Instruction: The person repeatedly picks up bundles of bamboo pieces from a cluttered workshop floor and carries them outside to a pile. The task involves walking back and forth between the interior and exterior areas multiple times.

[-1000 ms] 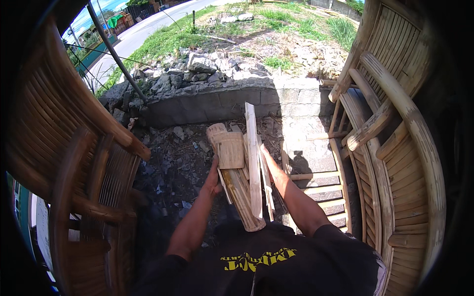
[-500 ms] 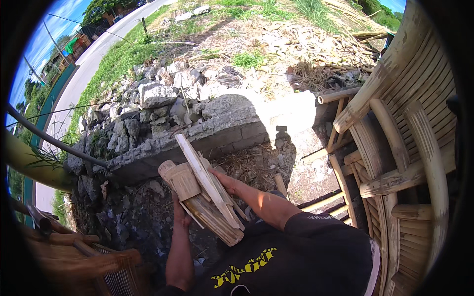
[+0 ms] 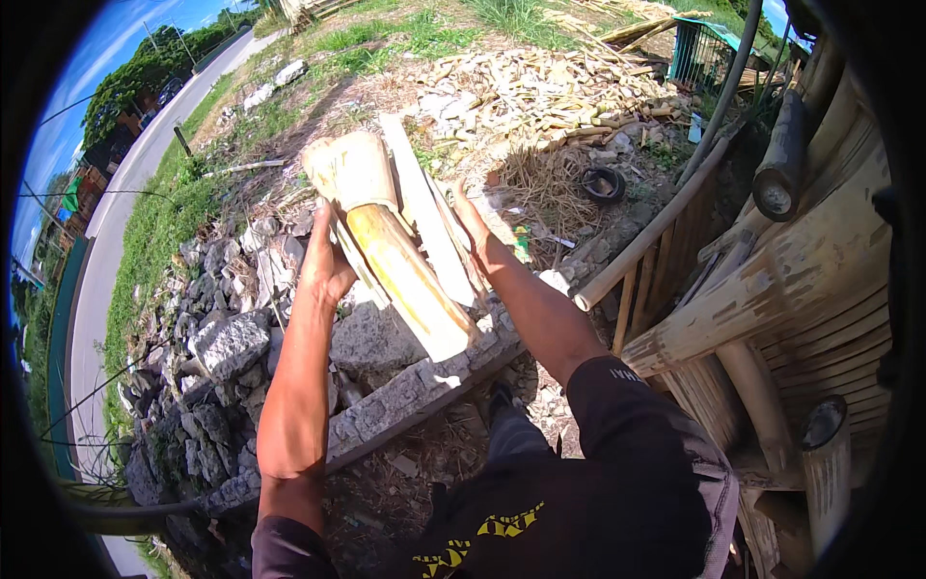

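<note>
Between my two hands is a bundle of cut bamboo pieces (image 3: 410, 256), held up in the sunlight over the stone wall. It includes a thick curved section with a wide node end and several flat split strips. My left hand (image 3: 326, 262) presses on the left side of the bundle, its fingers partly hidden beneath. Against the right side, my right hand (image 3: 471, 224) grips the outer pale strip (image 3: 429, 217). Both arms are stretched forward.
A low broken concrete wall (image 3: 434, 381) crosses in front of me, with piled rocks (image 3: 227, 343) at its left. Beyond lie bamboo scraps (image 3: 540, 101) and a black round container (image 3: 604, 185). Bamboo furniture (image 3: 772, 280) stands close on my right. A road (image 3: 125, 212) runs along the left.
My hands have carried the bamboo bundle forward and up, from the shaded ground near my body into sunlight above the wall. The view has shifted to the right.
</note>
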Available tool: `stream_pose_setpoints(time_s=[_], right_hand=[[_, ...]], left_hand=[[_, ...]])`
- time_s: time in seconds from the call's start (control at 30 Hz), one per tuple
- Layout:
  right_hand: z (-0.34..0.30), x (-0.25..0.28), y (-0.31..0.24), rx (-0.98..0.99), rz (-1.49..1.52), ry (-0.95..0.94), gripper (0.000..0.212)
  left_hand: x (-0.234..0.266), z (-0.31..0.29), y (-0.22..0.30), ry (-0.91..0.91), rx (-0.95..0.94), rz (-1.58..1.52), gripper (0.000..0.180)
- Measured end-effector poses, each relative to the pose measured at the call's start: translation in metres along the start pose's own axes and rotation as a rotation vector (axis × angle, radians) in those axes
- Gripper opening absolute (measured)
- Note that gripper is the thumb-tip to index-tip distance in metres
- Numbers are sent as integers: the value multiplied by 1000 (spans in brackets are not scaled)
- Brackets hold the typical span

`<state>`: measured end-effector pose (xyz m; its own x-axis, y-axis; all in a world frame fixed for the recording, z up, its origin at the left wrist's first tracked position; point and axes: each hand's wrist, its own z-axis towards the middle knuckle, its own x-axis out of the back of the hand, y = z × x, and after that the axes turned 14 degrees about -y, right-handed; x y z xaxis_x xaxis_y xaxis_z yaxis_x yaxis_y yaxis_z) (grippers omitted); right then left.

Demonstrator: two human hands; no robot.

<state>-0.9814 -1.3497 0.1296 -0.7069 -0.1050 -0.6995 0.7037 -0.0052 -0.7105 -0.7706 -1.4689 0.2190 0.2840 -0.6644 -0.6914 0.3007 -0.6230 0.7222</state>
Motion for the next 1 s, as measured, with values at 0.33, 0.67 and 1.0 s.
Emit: stream_pose_setpoints(time_s=[0.33, 0.67, 1.0], right_hand=[[-270, 200, 93, -62, -204, 1211, 65], [-594, -137, 566, -307, 363, 1802, 35], [-562, -307, 616, -388, 80, 1618, 32]], left_hand=[[-67, 158, -140, -516, 485, 362, 67], [384, -294, -256, 225, 1454, 919, 61], [298, -387, -369, -398, 1012, 828, 57]])
